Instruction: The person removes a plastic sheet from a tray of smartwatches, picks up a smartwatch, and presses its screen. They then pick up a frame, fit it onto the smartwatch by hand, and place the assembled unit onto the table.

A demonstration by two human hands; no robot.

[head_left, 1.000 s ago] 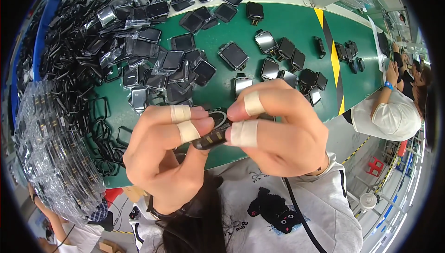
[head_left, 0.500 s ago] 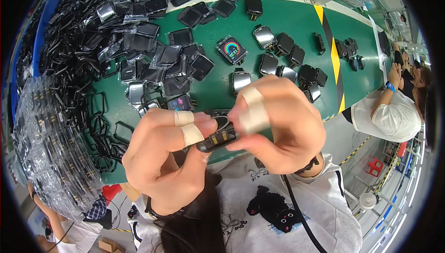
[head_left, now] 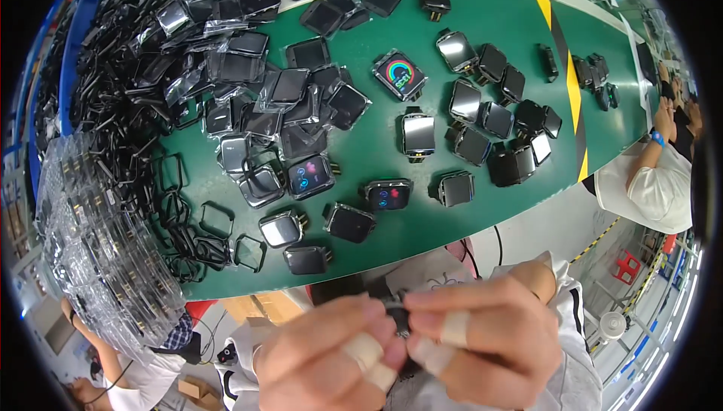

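Both my hands are in front of my body, just past the table's near edge, with taped fingertips pinched close together. My left hand (head_left: 331, 354) and my right hand (head_left: 489, 339) are closed on a small black smartwatch body (head_left: 397, 320) between them. Motion blur and the fingers hide most of it. On the green table beyond, nearest my hands, lie a watch body with a lit screen (head_left: 388, 195), a dark-screened one (head_left: 351, 223) and another near the edge (head_left: 307, 259).
A heap of film-wrapped watch screens (head_left: 233, 64) covers the table's far left. Black frames (head_left: 177, 223) lie in front of it, beside stacked clear plastic trays (head_left: 102, 223). Several watch bodies (head_left: 471, 143) stand at the right. Striped tape (head_left: 572, 94) crosses the green table (head_left: 361, 158).
My hands have come down toward my body, off the table's edge, still holding the watch body. Watch bodies they had covered now show on the table. The view has shifted slightly.
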